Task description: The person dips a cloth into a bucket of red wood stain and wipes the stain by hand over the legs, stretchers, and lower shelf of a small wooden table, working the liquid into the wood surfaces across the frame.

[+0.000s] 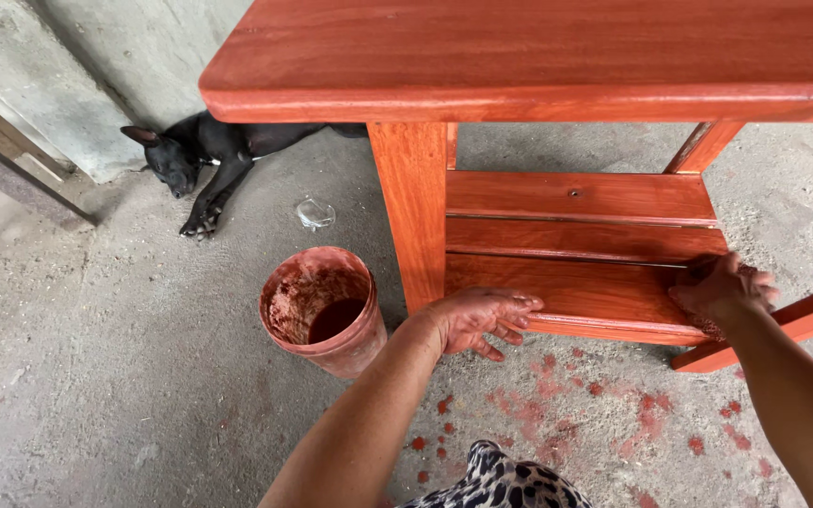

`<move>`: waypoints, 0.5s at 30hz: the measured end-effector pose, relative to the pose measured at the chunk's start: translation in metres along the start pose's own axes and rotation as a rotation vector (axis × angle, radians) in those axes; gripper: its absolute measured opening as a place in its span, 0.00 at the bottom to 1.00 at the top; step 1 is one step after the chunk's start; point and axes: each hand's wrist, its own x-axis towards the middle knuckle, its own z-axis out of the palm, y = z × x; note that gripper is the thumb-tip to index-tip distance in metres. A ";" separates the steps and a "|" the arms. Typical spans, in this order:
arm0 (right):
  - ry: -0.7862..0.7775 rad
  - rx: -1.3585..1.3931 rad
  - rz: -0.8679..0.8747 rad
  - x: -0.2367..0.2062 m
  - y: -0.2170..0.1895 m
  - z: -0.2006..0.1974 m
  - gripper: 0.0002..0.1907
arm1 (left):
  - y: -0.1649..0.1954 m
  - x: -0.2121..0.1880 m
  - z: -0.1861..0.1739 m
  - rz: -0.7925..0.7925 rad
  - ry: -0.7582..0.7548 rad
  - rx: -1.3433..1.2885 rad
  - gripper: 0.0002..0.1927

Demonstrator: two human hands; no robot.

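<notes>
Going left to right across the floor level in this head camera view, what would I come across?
Black dog lying on the concrete → stained bucket → table leg → left hand on the lower shelf → right hand at the shelf's far end.

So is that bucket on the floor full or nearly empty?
Nearly empty: the bucket stands upright, with only a small dark reddish pool at the bottom and stained inner walls.
</notes>
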 end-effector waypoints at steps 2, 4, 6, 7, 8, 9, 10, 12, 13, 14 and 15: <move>-0.078 -0.122 0.007 -0.003 -0.001 0.002 0.56 | 0.002 -0.009 -0.001 -0.002 -0.029 0.067 0.31; -0.101 -0.150 -0.006 -0.011 0.000 0.010 0.54 | 0.003 -0.020 -0.005 -0.042 -0.074 0.095 0.30; -0.049 -0.082 -0.039 -0.019 0.002 0.016 0.60 | 0.007 -0.033 -0.012 -0.074 -0.090 0.144 0.28; -0.012 -0.122 -0.076 -0.024 0.004 0.019 0.54 | 0.007 -0.042 -0.015 -0.090 -0.085 0.177 0.27; 0.025 -0.161 -0.114 -0.028 0.006 0.023 0.49 | 0.008 -0.052 -0.020 -0.102 -0.079 0.209 0.27; 0.062 -0.199 -0.155 -0.032 0.007 0.026 0.43 | 0.010 -0.064 -0.025 -0.122 -0.057 0.231 0.26; 0.097 -0.192 -0.185 -0.034 0.009 0.028 0.39 | 0.012 -0.075 -0.030 -0.143 -0.036 0.252 0.25; 0.162 -0.181 -0.246 -0.038 0.013 0.035 0.29 | 0.012 -0.102 -0.043 -0.182 0.002 0.287 0.24; 0.215 -0.141 -0.284 -0.039 0.015 0.039 0.28 | 0.013 -0.115 -0.052 -0.199 0.016 0.305 0.24; 0.270 -0.099 -0.321 -0.041 0.016 0.044 0.26 | 0.016 -0.126 -0.062 -0.215 0.030 0.324 0.23; 0.325 -0.057 -0.357 -0.042 0.016 0.049 0.24 | 0.019 -0.135 -0.072 -0.263 0.073 0.317 0.22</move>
